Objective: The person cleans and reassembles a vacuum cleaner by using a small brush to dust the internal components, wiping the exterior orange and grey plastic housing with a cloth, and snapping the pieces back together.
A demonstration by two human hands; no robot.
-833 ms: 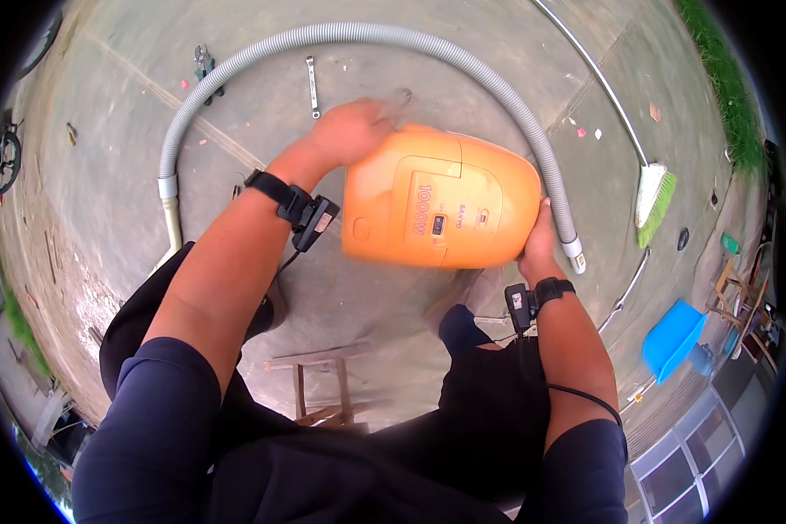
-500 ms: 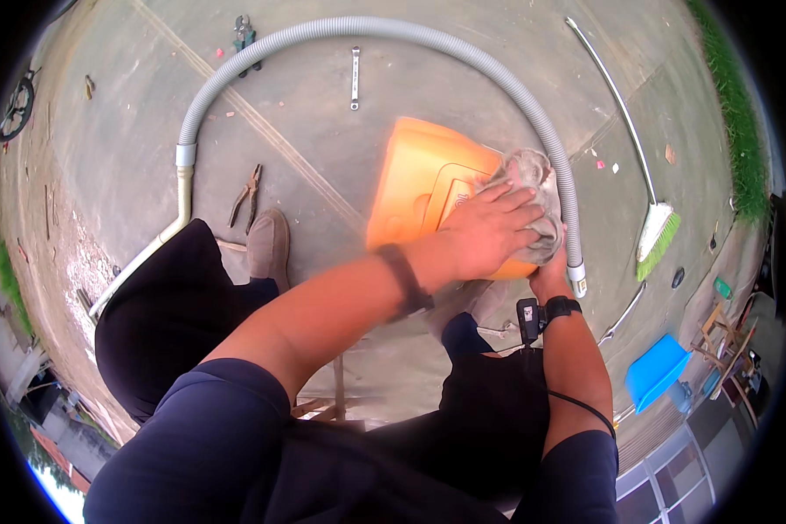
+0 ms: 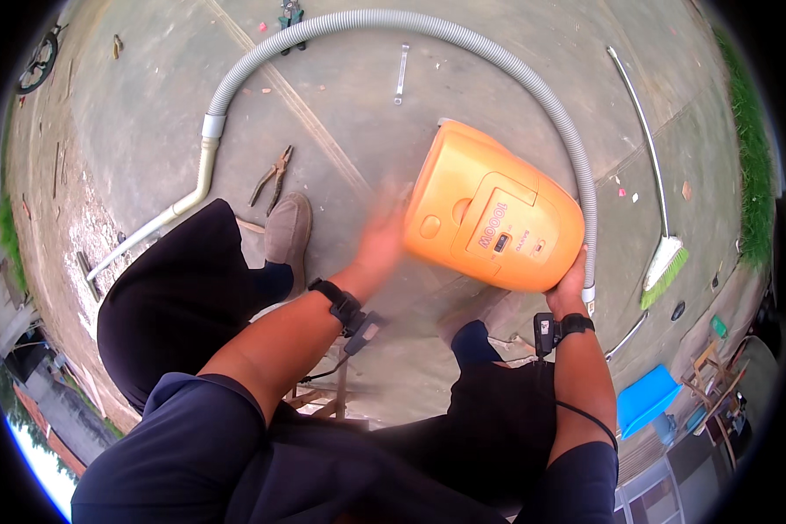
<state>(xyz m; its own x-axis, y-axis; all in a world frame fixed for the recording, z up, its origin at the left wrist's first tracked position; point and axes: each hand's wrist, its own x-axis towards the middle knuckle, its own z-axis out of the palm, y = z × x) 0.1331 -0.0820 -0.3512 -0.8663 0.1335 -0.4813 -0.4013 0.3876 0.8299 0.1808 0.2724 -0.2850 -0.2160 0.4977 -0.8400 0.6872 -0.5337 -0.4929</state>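
An orange vacuum cleaner body (image 3: 445, 179) hangs tilted in front of me, its top face with a panel and a small dark switch turned up. My right hand (image 3: 570, 286) grips its lower right end; most of the fingers are hidden beneath the housing. At its left side is my left hand (image 3: 382, 240), smeared by motion, so its fingers cannot be made out. No cloth is visible now. Around the body arcs a grey ribbed hose (image 3: 410, 21), joined at the left to a cream wand (image 3: 173, 212).
Pliers (image 3: 272, 179) lie beside my left shoe (image 3: 288, 231). Farther off are a spanner (image 3: 402, 74) and green-handled cutters (image 3: 291, 16). A broom with green bristles (image 3: 666, 266) lies at right, with a blue dustpan (image 3: 648, 397) nearer to me.
My left hand has moved left, away from the top face where it pressed a grey cloth; the cloth is out of sight. The vacuum body has turned, showing its whole top.
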